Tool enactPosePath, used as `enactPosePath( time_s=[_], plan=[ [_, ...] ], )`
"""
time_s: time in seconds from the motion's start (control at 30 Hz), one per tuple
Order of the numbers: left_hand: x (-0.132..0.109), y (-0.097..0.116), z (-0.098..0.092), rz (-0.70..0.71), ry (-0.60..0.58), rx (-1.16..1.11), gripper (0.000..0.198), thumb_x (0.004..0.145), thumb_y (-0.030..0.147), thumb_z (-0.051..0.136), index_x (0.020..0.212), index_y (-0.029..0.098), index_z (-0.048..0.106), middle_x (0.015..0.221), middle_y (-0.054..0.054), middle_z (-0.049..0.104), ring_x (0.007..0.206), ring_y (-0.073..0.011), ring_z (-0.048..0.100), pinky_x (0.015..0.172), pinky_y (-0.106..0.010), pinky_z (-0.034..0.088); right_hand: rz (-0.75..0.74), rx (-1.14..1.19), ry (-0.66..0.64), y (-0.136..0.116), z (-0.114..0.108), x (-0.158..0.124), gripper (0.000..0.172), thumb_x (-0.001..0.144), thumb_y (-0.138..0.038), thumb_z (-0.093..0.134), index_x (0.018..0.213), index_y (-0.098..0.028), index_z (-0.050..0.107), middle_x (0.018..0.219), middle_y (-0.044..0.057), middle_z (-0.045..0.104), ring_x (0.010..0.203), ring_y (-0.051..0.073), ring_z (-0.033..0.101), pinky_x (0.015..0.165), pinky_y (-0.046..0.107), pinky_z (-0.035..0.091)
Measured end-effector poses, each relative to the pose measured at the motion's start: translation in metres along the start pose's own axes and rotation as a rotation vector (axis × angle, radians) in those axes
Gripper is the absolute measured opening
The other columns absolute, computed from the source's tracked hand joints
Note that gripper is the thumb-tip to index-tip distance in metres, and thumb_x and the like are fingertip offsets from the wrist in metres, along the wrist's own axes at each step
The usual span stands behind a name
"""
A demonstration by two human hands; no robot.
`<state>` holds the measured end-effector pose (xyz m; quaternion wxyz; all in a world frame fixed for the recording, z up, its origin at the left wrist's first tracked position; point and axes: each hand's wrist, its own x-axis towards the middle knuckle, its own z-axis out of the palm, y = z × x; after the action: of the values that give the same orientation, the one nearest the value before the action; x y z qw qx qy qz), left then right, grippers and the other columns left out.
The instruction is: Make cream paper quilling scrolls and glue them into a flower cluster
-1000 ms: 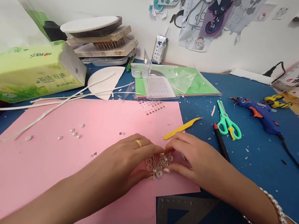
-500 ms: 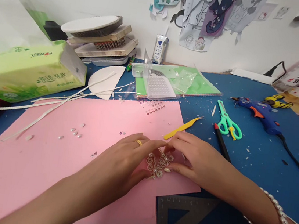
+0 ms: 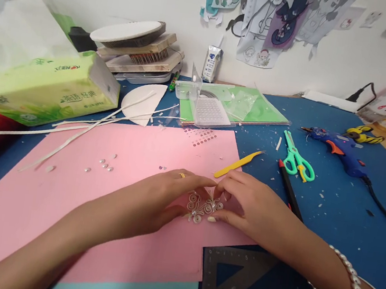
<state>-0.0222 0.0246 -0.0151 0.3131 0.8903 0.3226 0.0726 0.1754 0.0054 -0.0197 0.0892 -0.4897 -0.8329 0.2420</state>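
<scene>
Two small cream ornaments with spiral coils lie side by side on the pink paper (image 3: 136,141), each with a pearl-like bead at its middle. Around the left coiled ornament (image 3: 197,219), the thumb and fingers of my left hand (image 3: 161,202) close at its edges. My right hand (image 3: 249,200) grips the right coiled ornament (image 3: 218,206) between thumb and fingers. Both ornaments are partly covered by fingertips. Yellow tweezers (image 3: 235,165) rest just beyond my right hand. Several loose pearl beads (image 3: 104,165) are scattered to the left.
Green scissors (image 3: 295,156), a black pen (image 3: 289,189) and a blue glue gun (image 3: 344,154) lie at right. A dark set square (image 3: 209,281) sits near the front. White strips (image 3: 71,142), a tissue pack (image 3: 78,95) and a clear plastic box (image 3: 211,113) are farther back.
My left hand has shifted slightly left with the left ornament, so the two ornaments sit a little farther apart. The camera view has moved slightly.
</scene>
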Motion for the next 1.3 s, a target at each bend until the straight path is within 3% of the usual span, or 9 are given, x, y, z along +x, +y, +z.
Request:
enactPosePath(
  time_s=[0.13,0.33,0.47,0.67,0.87,1.0,1.3],
  plan=[
    [-0.002,0.0,-0.009,0.011,-0.074,-0.046,0.047,0.079,0.015,0.048,0.122,0.028,0.035,0.122,0.0,0.048,0.107,-0.014,0.048,0.087,-0.026,0.04,-0.013,0.011,0.015,-0.001,0.0,-0.002,0.024,0.073,-0.039,0.056,0.085,-0.018,0.055,0.089,0.004,0.057,0.085,0.019,0.05,0.074,0.034,0.042],
    [-0.002,0.0,-0.012,-0.084,0.027,0.092,0.058,0.068,0.032,0.063,0.121,0.028,0.038,0.115,-0.003,0.05,0.104,-0.0199,0.045,0.085,-0.032,0.04,-0.035,0.024,0.011,0.005,-0.012,-0.001,0.015,0.079,-0.025,0.05,0.092,-0.019,0.055,0.093,0.003,0.055,0.089,0.016,0.05,0.077,0.031,0.041],
    [0.002,-0.002,-0.007,-0.092,0.057,0.174,0.046,0.067,0.034,0.063,0.11,0.022,0.05,0.103,-0.006,0.051,0.094,-0.0211,0.048,0.08,-0.034,0.041,-0.082,0.004,-0.03,0.007,-0.013,0.0,0.02,0.08,-0.02,0.048,0.098,-0.02,0.055,0.098,0.003,0.054,0.093,0.016,0.048,0.082,0.031,0.039],
    [0.001,-0.002,-0.004,-0.023,0.011,0.082,0.036,0.075,0.025,0.056,0.11,0.024,0.048,0.107,-0.004,0.05,0.096,-0.0175,0.048,0.081,-0.029,0.04,-0.066,0.028,-0.041,0.005,-0.009,0.001,0.017,0.078,-0.021,0.05,0.094,-0.02,0.056,0.093,0.003,0.056,0.091,0.017,0.049,0.081,0.032,0.04],
    [-0.001,0.001,-0.006,-0.011,-0.02,0.042,0.043,0.076,0.02,0.055,0.116,0.026,0.043,0.111,-0.002,0.051,0.1,-0.017,0.048,0.086,-0.029,0.038,-0.031,0.015,-0.059,-0.001,-0.008,-0.003,0.013,0.074,-0.026,0.057,0.084,-0.019,0.056,0.09,0.002,0.056,0.09,0.017,0.048,0.079,0.031,0.039],
    [-0.002,0.0,-0.006,0.027,-0.075,-0.015,0.041,0.076,0.016,0.054,0.114,0.028,0.045,0.109,-0.002,0.053,0.099,-0.0161,0.049,0.083,-0.027,0.039,-0.018,0.009,-0.092,-0.006,-0.004,-0.006,0.01,0.072,-0.027,0.059,0.074,-0.019,0.054,0.082,0.001,0.055,0.08,0.016,0.049,0.068,0.027,0.04],
    [-0.003,0.0,-0.008,0.009,-0.132,-0.055,0.051,0.073,0.011,0.055,0.118,0.033,0.041,0.11,0.0,0.052,0.098,-0.0152,0.05,0.082,-0.026,0.041,-0.036,0.022,-0.125,-0.007,-0.001,-0.009,0.014,0.073,-0.033,0.057,0.074,-0.019,0.053,0.079,0.0,0.053,0.076,0.015,0.048,0.064,0.026,0.038]
  ],
)
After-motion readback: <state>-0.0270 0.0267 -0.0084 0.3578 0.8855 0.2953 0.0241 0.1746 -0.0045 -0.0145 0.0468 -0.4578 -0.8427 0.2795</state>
